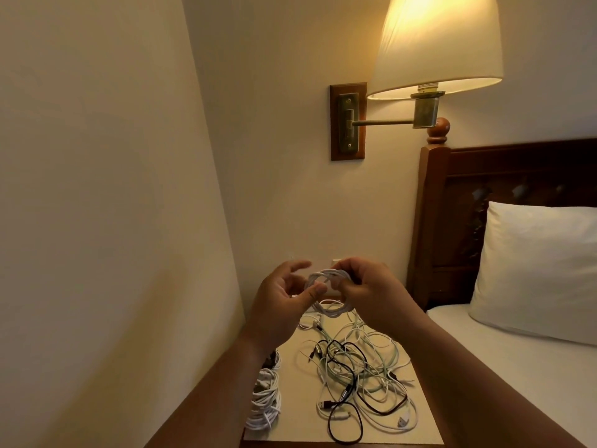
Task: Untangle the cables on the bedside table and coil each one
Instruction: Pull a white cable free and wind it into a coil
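Coiling step, mid-wrap. White cable coil (327, 284) held up in the air over far end of bedside table (300, 426), betw. both hands. Right hand (371, 294) clamped on right side of coil, fingers curled round the bundled loops. Left hand (282, 297) loosely apart: thumb tip against left edge of coil, index lifted clear above. Prob. touch only, not a pinch, given poor angle.

To do it well:
- Hold loops stacked flat in right hand w/ firm grip, to stop bundle springing open.
- Feed w/ left: guide any remaining tail round in same direction & same loop size, w/o forcing a twist in.
- Check under coil for a tail hanging toward the tangle (358, 373) of white, pale green & black cables at centre-right of table. Lift free first, to avoid drag on heap & a fresh knot.
- Finish by passing the end round or thru the loops, snug but not kinked at the plug.
- Set down at near left beside finished white coils (266, 399), well apart from tangle. Never drop back onto heap.
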